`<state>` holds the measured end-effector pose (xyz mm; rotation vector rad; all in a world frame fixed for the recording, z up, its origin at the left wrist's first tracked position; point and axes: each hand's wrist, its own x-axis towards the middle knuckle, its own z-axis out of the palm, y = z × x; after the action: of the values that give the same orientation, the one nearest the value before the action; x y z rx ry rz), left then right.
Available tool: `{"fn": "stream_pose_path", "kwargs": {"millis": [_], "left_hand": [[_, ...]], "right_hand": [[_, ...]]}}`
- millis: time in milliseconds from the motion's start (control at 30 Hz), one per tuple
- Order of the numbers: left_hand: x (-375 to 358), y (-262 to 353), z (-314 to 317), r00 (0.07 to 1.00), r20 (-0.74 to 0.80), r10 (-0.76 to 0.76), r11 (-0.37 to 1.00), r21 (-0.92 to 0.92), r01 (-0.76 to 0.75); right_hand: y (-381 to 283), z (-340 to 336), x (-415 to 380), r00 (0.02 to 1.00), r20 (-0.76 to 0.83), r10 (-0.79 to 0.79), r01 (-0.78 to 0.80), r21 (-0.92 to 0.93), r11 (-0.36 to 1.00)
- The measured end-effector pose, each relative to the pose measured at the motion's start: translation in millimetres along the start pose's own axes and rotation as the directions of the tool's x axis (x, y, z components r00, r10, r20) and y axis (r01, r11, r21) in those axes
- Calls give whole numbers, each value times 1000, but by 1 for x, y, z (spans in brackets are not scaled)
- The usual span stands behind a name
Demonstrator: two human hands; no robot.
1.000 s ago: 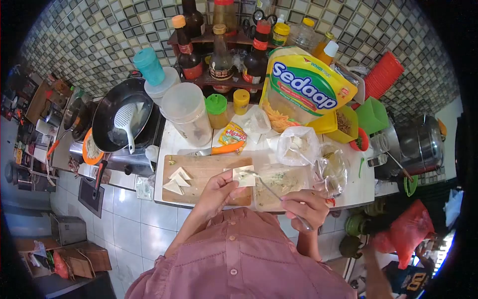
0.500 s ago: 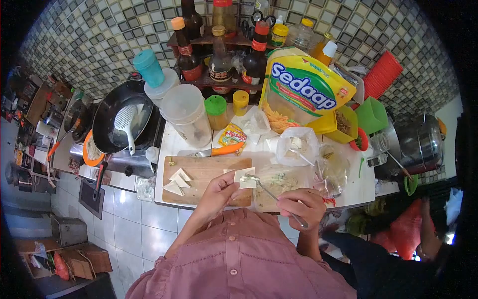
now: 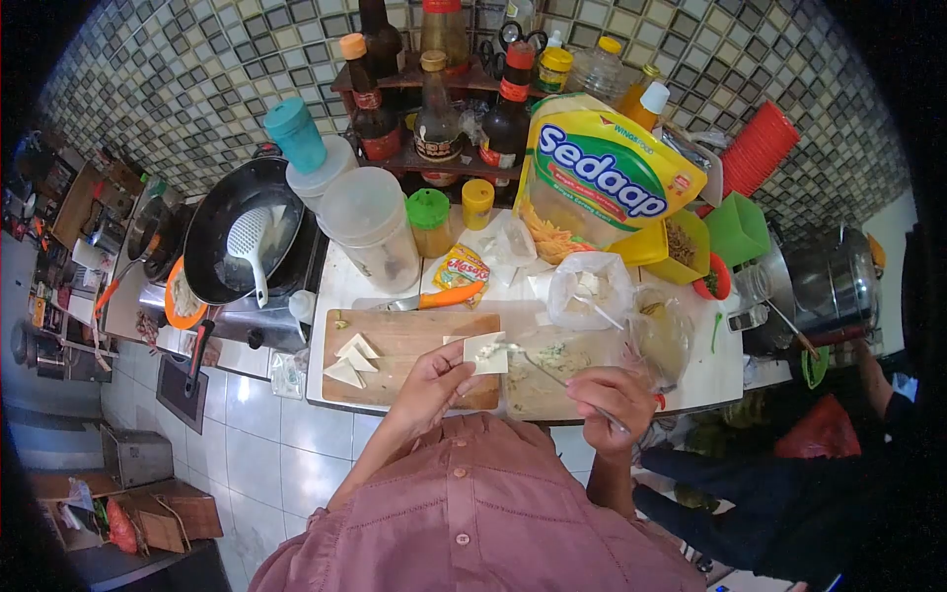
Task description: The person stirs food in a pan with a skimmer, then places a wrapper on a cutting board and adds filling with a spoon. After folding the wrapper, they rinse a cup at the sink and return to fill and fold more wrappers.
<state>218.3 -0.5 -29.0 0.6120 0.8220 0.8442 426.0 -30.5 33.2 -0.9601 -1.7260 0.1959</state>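
Note:
My left hand point(image 3: 432, 385) pinches a square pale dough wrapper point(image 3: 484, 355) by its lower left edge, above a wooden cutting board point(image 3: 414, 329). A small dab of whitish filling with green flecks lies on the wrapper. Closed round the handle of a thin metal spoon point(image 3: 547, 372), my right hand point(image 3: 614, 400) keeps the spoon's tip at the wrapper's right edge. Several folded triangular wrappers point(image 3: 352, 361) rest on the left of the board. To the right, a second, paler board point(image 3: 533, 400) carries scattered chopped filling point(image 3: 562, 363).
Behind the boards are an orange-handled knife point(image 3: 449, 295), a seasoning packet point(image 3: 461, 268), a bag of wrappers point(image 3: 589, 296) and a large Sedaap pouch point(image 3: 602, 168). A black pan point(image 3: 212, 266) with a white slotted spatula stands left. At right, another person's dark clothing point(image 3: 779, 493) shows beside the counter.
My right hand has shifted a little to the right, and the spoon lies flatter. The filling is spread slightly wider on the wrapper. The other person and a red bag have moved at right.

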Motion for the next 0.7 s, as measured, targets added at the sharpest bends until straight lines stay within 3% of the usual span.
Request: {"fn": "stream_pose_path", "kwargs": {"millis": [133,233,333,400,500,633,700], "left_hand": [[0,4,4,1000,14,19,1000,-10,-19],[2,-1,2,1000,11,25,1000,1,-25],[1,2,0,999,28,-15,1000,8,15],[1,2,-1,999,16,-32,999,-13,33],[1,2,-1,998,23,-56,998,-40,57],[1,6,0,996,42,-81,995,-60,83],[0,9,1,997,39,-73,995,-72,76]], "right_hand": [[-1,0,1,999,-37,12,-12,8,1000],[0,4,-1,999,33,34,-35,29,999],[5,6,-10,993,-35,114,-112,42,993],[7,7,-12,975,-157,160,-129,189,973],[8,8,-12,969,-40,242,-229,213,950],[12,16,-16,970,-78,231,-204,260,944],[14,18,-18,932,-259,255,-146,376,915]]}}
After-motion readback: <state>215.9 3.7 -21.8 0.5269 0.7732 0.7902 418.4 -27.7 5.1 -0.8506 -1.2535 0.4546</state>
